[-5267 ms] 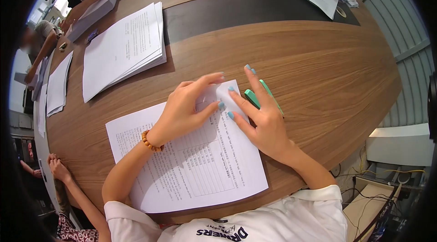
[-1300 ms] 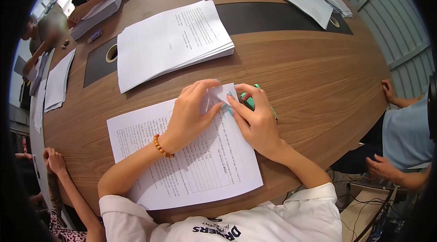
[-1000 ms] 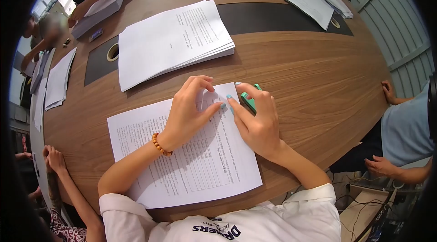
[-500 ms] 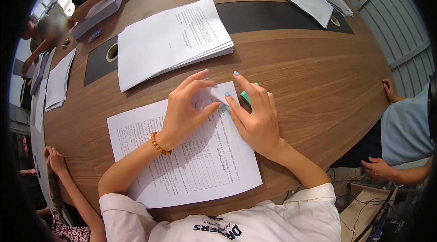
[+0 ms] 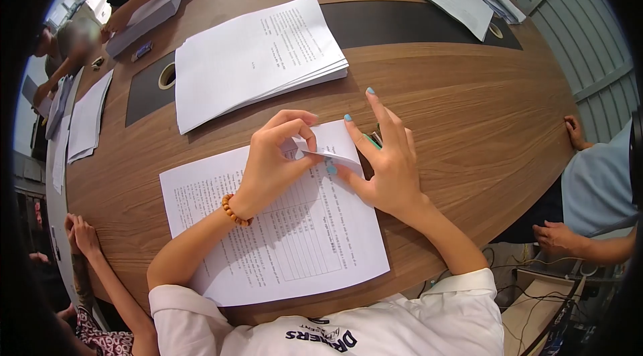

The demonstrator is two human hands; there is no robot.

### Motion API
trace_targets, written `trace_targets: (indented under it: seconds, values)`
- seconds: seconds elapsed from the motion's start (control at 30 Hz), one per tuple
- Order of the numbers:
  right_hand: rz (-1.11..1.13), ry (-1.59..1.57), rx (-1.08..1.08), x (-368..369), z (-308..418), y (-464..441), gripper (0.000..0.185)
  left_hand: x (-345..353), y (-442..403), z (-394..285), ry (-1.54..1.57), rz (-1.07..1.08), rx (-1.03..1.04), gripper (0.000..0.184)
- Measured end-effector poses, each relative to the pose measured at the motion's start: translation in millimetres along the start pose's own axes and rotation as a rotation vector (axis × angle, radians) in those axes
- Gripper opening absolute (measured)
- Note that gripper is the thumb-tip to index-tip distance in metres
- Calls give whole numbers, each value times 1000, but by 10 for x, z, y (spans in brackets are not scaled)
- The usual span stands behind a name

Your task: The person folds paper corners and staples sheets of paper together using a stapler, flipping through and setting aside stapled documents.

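Printed sheets of paper (image 5: 231, 262), with a ruled table among the lines of text, lie in front of me on the wooden table. Thumb and forefinger of my left hand (image 5: 268, 162) pinch a raised, curled bit of paper near the far edge of the sheets. A beaded bracelet (image 5: 236, 211) circles that wrist. My right hand (image 5: 395, 175) is spread at the sheets' right edge, its thumb close to the curled paper. Partly hidden behind its fingers is a small green object (image 5: 372, 141) whose kind I cannot make out.
A thick stack of printed paper (image 5: 261, 64) lies just beyond my hands, beside a round cable hole (image 5: 167, 76). More papers (image 5: 459, 4) lie at the far right. People sit around the table; one person's hand (image 5: 556, 239) is at the right.
My right hand has opened wider and shifted slightly right, away from my left fingers. The left thumb and forefinger have closed on the paper. At the far right, another person's hand now reaches over papers.
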State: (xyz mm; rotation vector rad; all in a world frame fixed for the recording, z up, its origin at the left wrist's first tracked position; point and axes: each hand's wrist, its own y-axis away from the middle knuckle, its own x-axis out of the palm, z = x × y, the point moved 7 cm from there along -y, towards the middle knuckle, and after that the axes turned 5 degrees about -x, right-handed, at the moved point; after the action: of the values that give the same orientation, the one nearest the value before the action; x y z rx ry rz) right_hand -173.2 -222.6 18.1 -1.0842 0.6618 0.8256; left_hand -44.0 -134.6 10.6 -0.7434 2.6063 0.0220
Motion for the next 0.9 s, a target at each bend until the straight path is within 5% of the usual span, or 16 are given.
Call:
trace_targets:
  seconds: [0.37, 0.47, 0.9]
  values:
    - [-77, 13, -66, 20, 99, 31, 37, -23, -5, -52, -54, -71, 105, 21]
    - [-111, 73, -91, -15, 156, 26, 37, -33, 0, 3, 21, -137, -33, 26]
    - [-55, -30, -12, 14, 57, 11, 43, 6, -1, -1, -26, -3, -27, 24]
